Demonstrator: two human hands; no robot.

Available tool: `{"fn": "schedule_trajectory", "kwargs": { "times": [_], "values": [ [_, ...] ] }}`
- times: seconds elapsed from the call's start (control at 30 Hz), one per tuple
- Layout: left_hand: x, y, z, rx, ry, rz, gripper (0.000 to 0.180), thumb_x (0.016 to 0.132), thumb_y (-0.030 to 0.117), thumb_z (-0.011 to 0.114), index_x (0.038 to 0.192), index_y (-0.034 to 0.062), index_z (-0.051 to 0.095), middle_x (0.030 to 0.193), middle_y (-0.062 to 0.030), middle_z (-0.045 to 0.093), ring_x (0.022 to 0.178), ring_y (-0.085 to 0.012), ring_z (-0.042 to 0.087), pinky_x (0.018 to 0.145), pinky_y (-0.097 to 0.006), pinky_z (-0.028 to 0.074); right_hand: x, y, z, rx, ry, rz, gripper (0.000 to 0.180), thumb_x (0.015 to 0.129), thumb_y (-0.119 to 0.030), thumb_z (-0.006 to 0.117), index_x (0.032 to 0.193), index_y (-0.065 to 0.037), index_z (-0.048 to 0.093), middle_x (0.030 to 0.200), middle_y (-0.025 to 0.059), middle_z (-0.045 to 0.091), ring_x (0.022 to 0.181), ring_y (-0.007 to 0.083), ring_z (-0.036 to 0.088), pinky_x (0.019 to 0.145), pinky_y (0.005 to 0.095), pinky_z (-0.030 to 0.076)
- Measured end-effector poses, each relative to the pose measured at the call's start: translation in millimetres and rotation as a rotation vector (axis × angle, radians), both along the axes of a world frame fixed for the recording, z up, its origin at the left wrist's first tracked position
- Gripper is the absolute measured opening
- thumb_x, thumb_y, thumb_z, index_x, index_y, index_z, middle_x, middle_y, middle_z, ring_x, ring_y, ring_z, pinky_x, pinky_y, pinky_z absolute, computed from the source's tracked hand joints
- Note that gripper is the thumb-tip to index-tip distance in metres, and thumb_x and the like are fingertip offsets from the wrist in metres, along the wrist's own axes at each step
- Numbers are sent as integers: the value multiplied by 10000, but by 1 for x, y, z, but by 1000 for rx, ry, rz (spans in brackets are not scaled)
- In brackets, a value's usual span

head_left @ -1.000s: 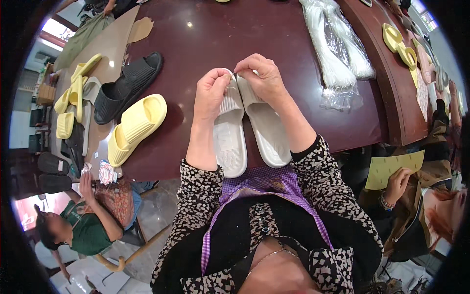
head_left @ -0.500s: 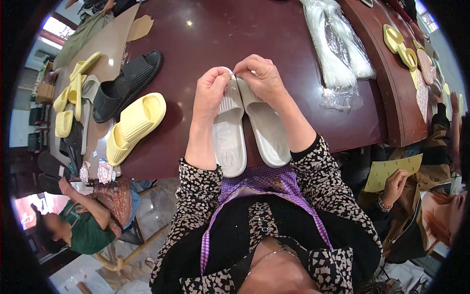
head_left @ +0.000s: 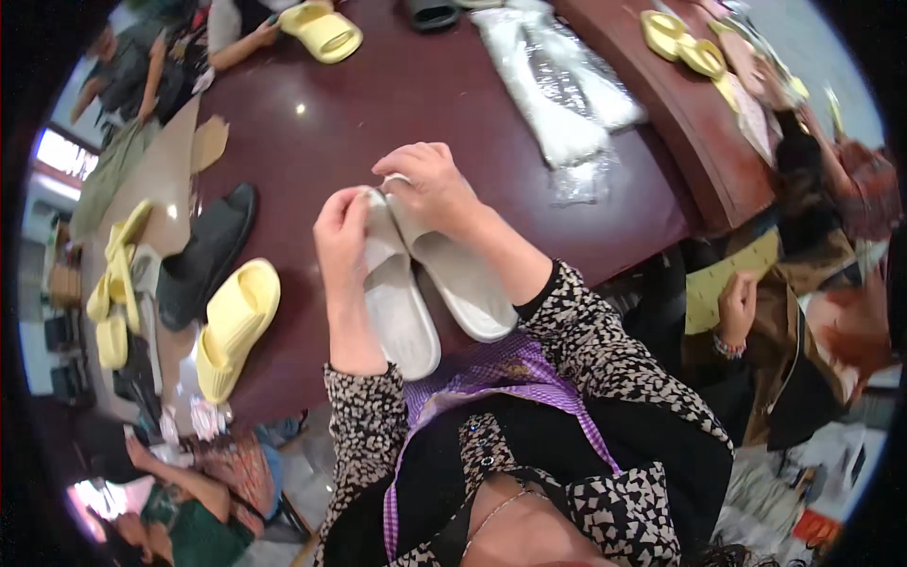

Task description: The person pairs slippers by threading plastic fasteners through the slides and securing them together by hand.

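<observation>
Two pale grey slide slippers lie side by side on the dark red table [head_left: 378,104] in front of me. My left hand [head_left: 342,236] grips the front strap of the left grey slipper [head_left: 402,317]. The front of the right grey slipper [head_left: 463,283] is held by my right hand [head_left: 430,189]. Both hands meet at the slippers' far ends, fingers closed on the straps. My patterned sleeves come in from below.
A yellow slipper [head_left: 231,326] and a black slipper [head_left: 203,255] lie to the left, with more yellow slippers [head_left: 113,293] at the table's left edge. Clear plastic bags [head_left: 567,104] lie far right. Other people sit around, one at the right holding yellow paper [head_left: 723,279].
The view has tilted and shifted, so the table and slippers now sit at a slant. My hands keep their hold on the two grey slippers' front ends.
</observation>
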State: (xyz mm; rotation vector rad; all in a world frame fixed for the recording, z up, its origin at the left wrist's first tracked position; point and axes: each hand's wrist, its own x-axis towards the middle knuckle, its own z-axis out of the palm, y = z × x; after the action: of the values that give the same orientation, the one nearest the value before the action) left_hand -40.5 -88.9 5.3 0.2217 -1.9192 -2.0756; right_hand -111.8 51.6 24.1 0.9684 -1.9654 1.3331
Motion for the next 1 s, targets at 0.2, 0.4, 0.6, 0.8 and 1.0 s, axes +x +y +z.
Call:
{"fn": "schedule_trajectory", "kwargs": {
  "times": [0.2, 0.4, 0.6, 0.8, 1.0],
  "values": [
    [4, -11, 15, 35, 74, 261, 327, 889, 100, 569, 1197, -8, 547, 1056, -73, 617, 771, -110, 583, 655, -223, 468, 41, 57, 20, 47, -284, 75, 52, 774, -102, 663, 805, -61, 669, 755, 95, 646, 726, 279, 630, 690, 403, 480],
    [7, -41, -12, -11, -63, 439, 352, 907, 172, 561, 1203, -15, 521, 1009, -53, 582, 875, -142, 542, 767, -277, 454, 74, 81, 9, 531, -586, 174, 334, 802, -337, 656, 891, -16, 633, 858, 211, 638, 848, 379, 625, 742, 453, 498],
    [-3, -80, -50, -138, -217, 329, 402, 898, 231, 558, 1197, -36, 523, 1037, -81, 559, 877, -159, 515, 767, -279, 443, 79, 37, 5, 588, -568, 103, 379, 785, -315, 657, 881, 46, 595, 831, 243, 631, 834, 390, 626, 735, 460, 492],
    [-3, -69, -35, -23, -232, 331, 406, 898, 264, 559, 1187, -20, 530, 1069, -88, 562, 875, -167, 527, 748, -288, 451, 77, 26, -10, 560, -468, -26, 298, 787, -234, 608, 806, 60, 566, 790, 227, 633, 771, 398, 627, 691, 463, 496],
    [1, -71, -34, 202, -152, 329, 389, 901, 262, 561, 1194, 8, 524, 1073, -97, 570, 887, -195, 551, 723, -290, 460, 68, 42, -8, 467, -319, -140, 188, 746, -165, 589, 765, 19, 556, 752, 193, 614, 705, 378, 622, 627, 450, 504]
  ]
}}
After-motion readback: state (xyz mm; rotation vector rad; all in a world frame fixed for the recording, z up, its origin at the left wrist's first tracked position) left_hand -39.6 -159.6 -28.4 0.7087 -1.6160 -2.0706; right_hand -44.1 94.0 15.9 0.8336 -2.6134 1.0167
